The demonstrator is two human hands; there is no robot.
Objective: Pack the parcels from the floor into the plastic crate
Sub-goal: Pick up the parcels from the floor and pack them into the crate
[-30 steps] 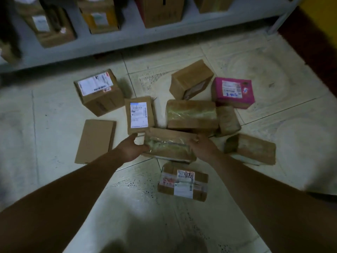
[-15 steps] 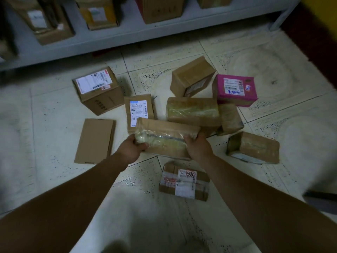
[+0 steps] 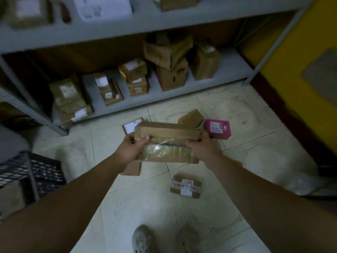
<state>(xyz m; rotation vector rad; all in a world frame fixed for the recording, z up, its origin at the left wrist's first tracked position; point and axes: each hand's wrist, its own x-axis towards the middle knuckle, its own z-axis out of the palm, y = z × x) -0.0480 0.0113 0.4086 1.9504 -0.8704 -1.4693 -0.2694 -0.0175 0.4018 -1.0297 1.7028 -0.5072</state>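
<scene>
Grey metal shelf rack [image 3: 228,70] across the top, stacked with brown boxes, blurred, labels unreadable. Pale tiled floor [image 3: 255,125] below. Black lattice plastic crate [image 3: 42,172] at far left, cut off by the frame edge, inside not visible. Long brown cardboard parcel wrapped in clear tape [image 3: 169,141] is held in the air above the floor, well right of the crate. Left hand [image 3: 131,148] grips its left end, right hand [image 3: 202,147] its right end, fingers [image 3: 193,142] curled over the edges. It hides most of the floor parcels behind it. Pink square box [image 3: 218,128] partly visible. Small brown taped parcel with labels [image 3: 186,186] lies apart, nearer.
</scene>
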